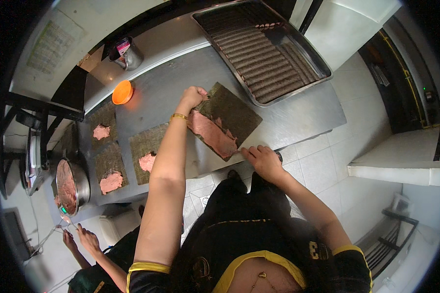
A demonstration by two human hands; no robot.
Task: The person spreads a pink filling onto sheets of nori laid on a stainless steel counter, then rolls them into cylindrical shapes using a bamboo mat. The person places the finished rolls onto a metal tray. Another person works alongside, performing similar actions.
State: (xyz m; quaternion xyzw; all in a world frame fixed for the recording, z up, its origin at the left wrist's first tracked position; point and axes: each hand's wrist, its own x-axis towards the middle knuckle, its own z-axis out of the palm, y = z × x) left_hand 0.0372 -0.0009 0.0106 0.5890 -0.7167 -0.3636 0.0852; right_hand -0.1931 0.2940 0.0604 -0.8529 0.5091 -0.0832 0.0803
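A dark green seaweed sheet (244, 113) lies tilted on the metal worktable, with a broad strip of pink meat paste (212, 134) spread along its near side. My left hand (195, 97) is closed at the sheet's upper left edge, its fingertips pinching there beside a small pink bit. At the opposite, lower right edge is my right hand (265, 162), its fingers bent but apart and their tips by the sheet's border. Left of my forearm lies another seaweed sheet (142, 141) with a lump of paste (146, 162), partly hidden by my arm.
A large metal tray (259, 100) holds rows of dark rolls (264, 63). Two more seaweed sheets carry paste lumps (111, 182). An orange bowl (122, 92), a metal jug (130, 59) and a steel bowl of paste (85, 188) stand leftward. A co-worker's hands (88, 239) are at lower left.
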